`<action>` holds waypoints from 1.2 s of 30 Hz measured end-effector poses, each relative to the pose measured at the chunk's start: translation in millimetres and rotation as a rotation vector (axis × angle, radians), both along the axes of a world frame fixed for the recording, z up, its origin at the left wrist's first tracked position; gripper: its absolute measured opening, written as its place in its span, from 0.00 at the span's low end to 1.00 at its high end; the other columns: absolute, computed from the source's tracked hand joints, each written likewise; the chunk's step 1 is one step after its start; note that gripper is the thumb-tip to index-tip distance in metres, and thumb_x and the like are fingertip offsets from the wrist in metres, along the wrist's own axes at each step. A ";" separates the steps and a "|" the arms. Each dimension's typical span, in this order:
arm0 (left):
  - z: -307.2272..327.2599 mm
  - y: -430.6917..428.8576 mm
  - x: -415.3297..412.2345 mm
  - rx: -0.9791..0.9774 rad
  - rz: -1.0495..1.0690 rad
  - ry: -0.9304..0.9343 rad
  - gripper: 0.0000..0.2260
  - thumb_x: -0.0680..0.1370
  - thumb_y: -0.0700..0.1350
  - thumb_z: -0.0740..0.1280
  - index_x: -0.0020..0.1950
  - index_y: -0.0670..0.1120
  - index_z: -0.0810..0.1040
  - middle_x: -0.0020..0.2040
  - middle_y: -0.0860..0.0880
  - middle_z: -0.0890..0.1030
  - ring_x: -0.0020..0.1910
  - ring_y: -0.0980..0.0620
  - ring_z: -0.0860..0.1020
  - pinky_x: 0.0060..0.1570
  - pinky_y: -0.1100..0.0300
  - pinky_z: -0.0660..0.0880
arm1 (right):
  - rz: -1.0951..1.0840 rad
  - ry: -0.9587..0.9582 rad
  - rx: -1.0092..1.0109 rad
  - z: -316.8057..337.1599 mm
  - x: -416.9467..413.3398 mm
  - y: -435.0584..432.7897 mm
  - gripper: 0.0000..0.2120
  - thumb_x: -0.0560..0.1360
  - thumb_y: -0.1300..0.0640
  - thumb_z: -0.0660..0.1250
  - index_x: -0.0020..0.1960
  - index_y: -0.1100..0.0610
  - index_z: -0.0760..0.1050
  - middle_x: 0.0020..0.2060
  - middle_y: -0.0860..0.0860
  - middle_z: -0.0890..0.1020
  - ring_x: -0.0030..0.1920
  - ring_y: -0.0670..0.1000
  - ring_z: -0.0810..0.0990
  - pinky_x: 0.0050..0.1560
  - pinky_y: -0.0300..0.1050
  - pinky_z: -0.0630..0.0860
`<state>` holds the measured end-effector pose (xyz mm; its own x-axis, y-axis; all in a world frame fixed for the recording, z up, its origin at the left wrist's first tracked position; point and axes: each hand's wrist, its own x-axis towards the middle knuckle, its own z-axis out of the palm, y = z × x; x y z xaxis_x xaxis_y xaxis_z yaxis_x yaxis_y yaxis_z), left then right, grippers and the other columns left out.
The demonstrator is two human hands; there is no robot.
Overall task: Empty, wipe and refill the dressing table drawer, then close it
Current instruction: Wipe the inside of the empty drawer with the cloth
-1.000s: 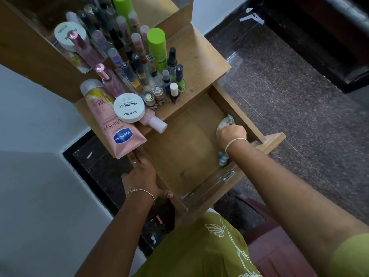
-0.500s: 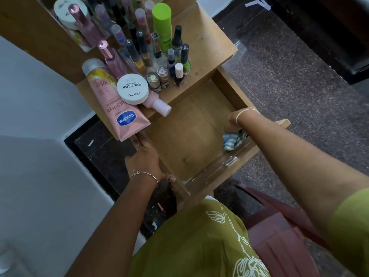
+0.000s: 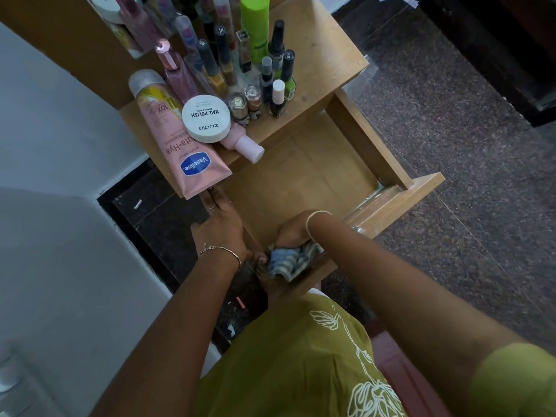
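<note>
The wooden drawer (image 3: 304, 173) stands pulled out of the dressing table, its floor bare. My right hand (image 3: 293, 228) is closed on a blue and white striped cloth (image 3: 290, 260) pressed into the drawer's near left corner. My left hand (image 3: 221, 225) rests on the drawer's left side wall, fingers pointing toward the table and thumb near the cloth. On the table top (image 3: 325, 58) stand the removed items: a pink Vaseline tube (image 3: 180, 139), a white round nail polish wipes tub (image 3: 206, 118), a small pink bottle (image 3: 243, 144), a green can (image 3: 255, 22) and several nail polish bottles (image 3: 272, 85).
A mirror behind the bottles reflects them. A white wall runs along the left. Dark speckled stone floor lies to the right of the drawer. The drawer front (image 3: 400, 200) juts out toward the right. My green dress fills the lower middle.
My right hand has dragged the cloth from the drawer's right side along the front to the near left corner. The left hand has stayed on the drawer's side.
</note>
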<state>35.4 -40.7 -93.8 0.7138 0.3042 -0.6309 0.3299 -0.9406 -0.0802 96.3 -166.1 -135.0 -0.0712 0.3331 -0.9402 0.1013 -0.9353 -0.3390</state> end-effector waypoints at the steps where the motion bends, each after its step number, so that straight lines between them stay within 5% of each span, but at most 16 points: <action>1: 0.0 -0.2 0.2 -0.003 -0.006 0.008 0.67 0.55 0.64 0.78 0.72 0.33 0.39 0.76 0.35 0.50 0.64 0.44 0.74 0.61 0.48 0.68 | 0.088 -0.039 0.010 2.0 0.6 -2.6 0.14 0.79 0.53 0.61 0.58 0.61 0.77 0.48 0.55 0.76 0.46 0.54 0.74 0.48 0.45 0.69; 8: -1.9 2.2 0.7 -0.005 -0.037 0.047 0.66 0.55 0.67 0.76 0.71 0.33 0.39 0.76 0.34 0.51 0.65 0.42 0.73 0.61 0.47 0.68 | 0.266 -0.499 -0.098 17.2 40.9 -47.4 0.19 0.77 0.40 0.58 0.44 0.56 0.75 0.46 0.54 0.79 0.44 0.56 0.77 0.46 0.45 0.70; 12: -3.3 2.8 1.6 -0.014 -0.036 0.060 0.65 0.54 0.67 0.76 0.71 0.34 0.40 0.75 0.34 0.54 0.65 0.41 0.73 0.62 0.47 0.68 | 0.232 -0.945 -0.262 17.7 77.8 -87.8 0.17 0.78 0.49 0.59 0.59 0.58 0.76 0.57 0.57 0.80 0.55 0.59 0.80 0.48 0.47 0.73; 15: -4.1 4.6 1.0 -0.030 -0.041 0.058 0.64 0.55 0.67 0.76 0.71 0.34 0.43 0.74 0.35 0.57 0.65 0.41 0.73 0.62 0.46 0.68 | 0.069 -1.119 -0.269 4.8 77.3 -86.1 0.15 0.78 0.59 0.60 0.62 0.63 0.74 0.59 0.60 0.78 0.58 0.61 0.78 0.53 0.51 0.76; 19: -3.8 6.0 1.1 -0.026 -0.050 0.060 0.65 0.54 0.68 0.75 0.71 0.34 0.40 0.75 0.34 0.54 0.65 0.41 0.73 0.62 0.46 0.68 | -0.038 -1.144 -0.235 -12.2 49.9 -37.3 0.18 0.80 0.65 0.54 0.69 0.66 0.66 0.63 0.62 0.71 0.58 0.61 0.77 0.49 0.53 0.77; 25: -4.2 5.0 2.2 -0.040 -0.042 0.037 0.68 0.55 0.66 0.77 0.71 0.34 0.36 0.75 0.34 0.53 0.65 0.42 0.73 0.61 0.48 0.68 | 0.068 -1.083 0.129 -6.7 -11.3 19.4 0.15 0.81 0.61 0.54 0.63 0.63 0.73 0.61 0.59 0.73 0.55 0.59 0.77 0.46 0.52 0.76; 30: -3.6 5.0 1.5 -0.052 -0.034 0.015 0.70 0.53 0.67 0.77 0.68 0.35 0.30 0.75 0.35 0.51 0.65 0.42 0.73 0.60 0.48 0.68 | 0.129 -0.850 0.324 -4.5 -14.1 -6.4 0.22 0.78 0.59 0.60 0.71 0.47 0.68 0.68 0.53 0.70 0.62 0.56 0.74 0.57 0.48 0.74; 34: -2.6 4.8 0.9 -0.031 -0.029 0.017 0.71 0.53 0.68 0.76 0.70 0.34 0.32 0.75 0.35 0.49 0.65 0.42 0.73 0.60 0.48 0.69 | -0.433 -0.429 0.275 12.3 30.4 -52.5 0.20 0.72 0.70 0.63 0.60 0.56 0.78 0.52 0.53 0.79 0.55 0.55 0.78 0.53 0.43 0.73; 36: -3.9 5.2 1.4 -0.029 -0.034 0.029 0.69 0.54 0.68 0.76 0.71 0.34 0.34 0.75 0.35 0.55 0.65 0.42 0.73 0.60 0.47 0.69 | -0.610 -0.396 0.257 17.1 53.5 -69.7 0.18 0.71 0.71 0.65 0.56 0.55 0.79 0.47 0.53 0.80 0.48 0.53 0.80 0.49 0.46 0.78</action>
